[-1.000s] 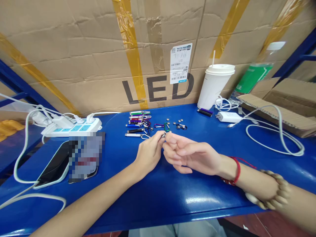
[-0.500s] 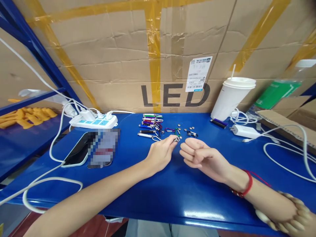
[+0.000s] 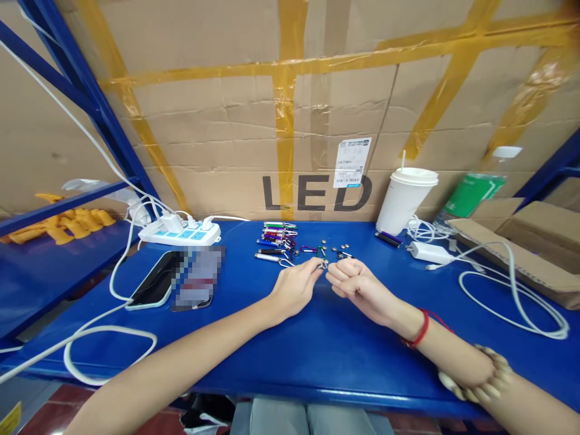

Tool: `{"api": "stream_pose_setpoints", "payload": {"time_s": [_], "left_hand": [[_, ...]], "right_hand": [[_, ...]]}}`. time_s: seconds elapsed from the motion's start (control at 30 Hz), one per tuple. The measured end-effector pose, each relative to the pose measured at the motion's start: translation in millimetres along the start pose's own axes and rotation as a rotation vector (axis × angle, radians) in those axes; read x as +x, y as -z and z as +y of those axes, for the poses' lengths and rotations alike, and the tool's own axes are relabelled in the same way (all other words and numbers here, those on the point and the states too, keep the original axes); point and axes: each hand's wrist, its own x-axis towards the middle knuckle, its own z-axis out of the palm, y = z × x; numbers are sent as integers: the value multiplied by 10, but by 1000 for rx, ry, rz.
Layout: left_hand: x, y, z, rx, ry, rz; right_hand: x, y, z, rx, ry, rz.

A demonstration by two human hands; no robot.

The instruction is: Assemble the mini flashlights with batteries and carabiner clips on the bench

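My left hand [image 3: 294, 289] is closed in a pinch on a small silver metal clip [image 3: 322, 265], whose end sticks out past the fingertips. Close against it, my right hand [image 3: 362, 289] is curled with the palm side up, and whatever its fingers hold is hidden. Beyond my left hand lie several small keychain flashlights [image 3: 272, 243] in a row, in different colours with clips on their ends. A purple carabiner clip [image 3: 309, 249] and a green carabiner clip [image 3: 321, 252] rest past my fingertips. Several small round button cells [image 3: 334, 249] are scattered near them.
At the left are a white power strip [image 3: 181, 233], a phone [image 3: 154, 284] and loose white cables. A white cup [image 3: 405, 202], a bottle [image 3: 475, 193], a white charger [image 3: 430, 252] and an open cardboard box [image 3: 534, 241] stand right. A taped carton [image 3: 217, 133] forms the back.
The camera view has shifted, so the table items sit lower in view. My right hand has come closer to the metal clip in my left hand; both hands stay closed.
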Motion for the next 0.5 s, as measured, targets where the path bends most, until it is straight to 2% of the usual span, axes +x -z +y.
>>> {"api": "stream_pose_setpoints", "payload": {"time_s": [0.13,0.5], "left_hand": [[-8,-10,12,50,-25,-14],[-22,8,45,180,-59,-22]], "right_hand": [[56,58,26,-95,94,70],[181,132,118,-213,218,240]]}}
